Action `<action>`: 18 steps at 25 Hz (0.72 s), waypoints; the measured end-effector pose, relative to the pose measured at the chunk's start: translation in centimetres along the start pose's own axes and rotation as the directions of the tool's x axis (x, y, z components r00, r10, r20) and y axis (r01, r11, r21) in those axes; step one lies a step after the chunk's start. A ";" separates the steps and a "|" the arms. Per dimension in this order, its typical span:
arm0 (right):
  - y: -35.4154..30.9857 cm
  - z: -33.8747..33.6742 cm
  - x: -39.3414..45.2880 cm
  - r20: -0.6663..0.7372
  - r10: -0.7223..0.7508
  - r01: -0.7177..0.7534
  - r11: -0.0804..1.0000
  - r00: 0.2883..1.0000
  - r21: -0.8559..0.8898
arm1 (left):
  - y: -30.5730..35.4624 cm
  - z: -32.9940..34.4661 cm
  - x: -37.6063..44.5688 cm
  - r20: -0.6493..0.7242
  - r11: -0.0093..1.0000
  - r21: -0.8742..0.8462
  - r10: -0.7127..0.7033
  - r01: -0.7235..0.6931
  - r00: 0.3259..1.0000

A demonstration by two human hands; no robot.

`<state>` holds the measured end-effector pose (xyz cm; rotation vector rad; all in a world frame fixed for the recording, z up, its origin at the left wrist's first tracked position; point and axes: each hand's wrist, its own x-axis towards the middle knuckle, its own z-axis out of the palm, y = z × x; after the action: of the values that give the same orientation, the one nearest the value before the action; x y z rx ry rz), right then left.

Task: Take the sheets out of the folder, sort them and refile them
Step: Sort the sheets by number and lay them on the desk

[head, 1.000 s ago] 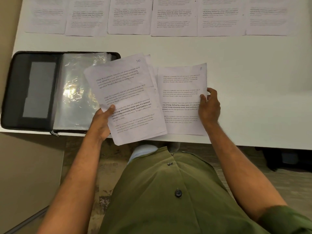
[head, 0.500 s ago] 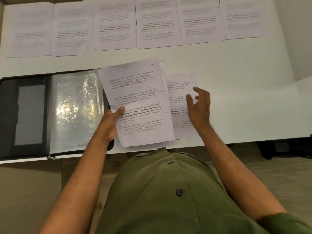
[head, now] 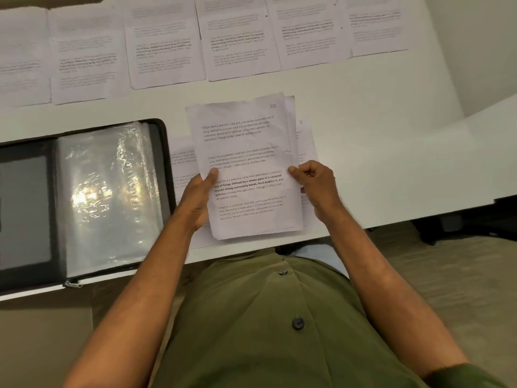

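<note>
White printed sheets are held as a small stack [head: 246,166] over the near edge of the white table [head: 377,141], between both hands. The top sheet is marked "10" by hand at its upper right corner and carries four blocks of text, one partly in bold. The left hand [head: 200,196] is closed on the stack's left edge, the thumb pressed on the printed face and the fingers hidden beneath. The right hand [head: 316,183] is closed on the right edge, the paper pinched between thumb and curled fingers. More sheets [head: 306,141] are seen lying flat under the stack, their edges showing at both sides; a handwritten mark at the upper right of one cannot be read with certainty.

Just left of the stack, a black zip folder [head: 84,197] lies open on the table, a shiny clear plastic sleeve [head: 109,197] turned uppermost in it. A row of six printed sheets [head: 237,37] is laid side by side along the far part of the table, well apart from the stack. An olive green buttoned shirt [head: 279,331] fills the foreground.
</note>
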<state>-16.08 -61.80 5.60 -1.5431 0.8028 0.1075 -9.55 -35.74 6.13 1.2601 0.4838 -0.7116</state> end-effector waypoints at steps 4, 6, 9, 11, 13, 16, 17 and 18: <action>-1.2 -2.7 1.4 -0.023 -0.023 0.023 1.000 0.999 0.006 | 0.2 3.0 0.8 -0.035 1.000 -0.015 0.011 -0.012 0.999; -1.3 -5.3 2.5 -0.069 -0.047 0.046 0.999 0.996 -0.015 | 0.0 4.7 1.1 -0.063 0.999 -0.049 0.019 -0.022 0.998; -0.9 -10.6 4.4 -0.134 -0.110 0.098 0.991 0.985 -0.093 | -0.7 6.7 2.1 -0.075 0.998 -0.053 0.039 -0.043 0.996; 0.0 -14.3 5.6 -0.182 -0.134 0.103 0.981 0.974 -0.167 | -1.6 7.4 2.7 -0.094 0.997 -0.043 0.062 -0.067 0.994; 0.6 -17.8 6.9 -0.213 -0.152 0.101 0.967 0.965 -0.235 | -2.4 8.3 2.7 -0.131 0.994 -0.058 0.080 -0.088 0.988; 1.8 -21.2 8.5 -0.228 -0.152 0.065 0.935 0.962 -0.349 | -3.7 9.2 1.9 -0.168 0.993 -0.043 0.103 -0.112 0.980; 2.3 -21.9 8.6 -0.219 -0.157 0.059 0.915 0.963 -0.399 | -4.2 9.2 1.6 -0.181 0.992 -0.046 0.105 -0.115 0.978; 2.7 -22.3 8.6 -0.207 -0.169 0.060 0.891 0.964 -0.449 | -4.6 9.1 1.2 -0.196 0.991 -0.050 0.109 -0.121 0.975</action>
<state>-19.82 -85.32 2.60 -2.0608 0.9163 0.0115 -12.42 -45.45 4.45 1.2940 0.5817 -0.4754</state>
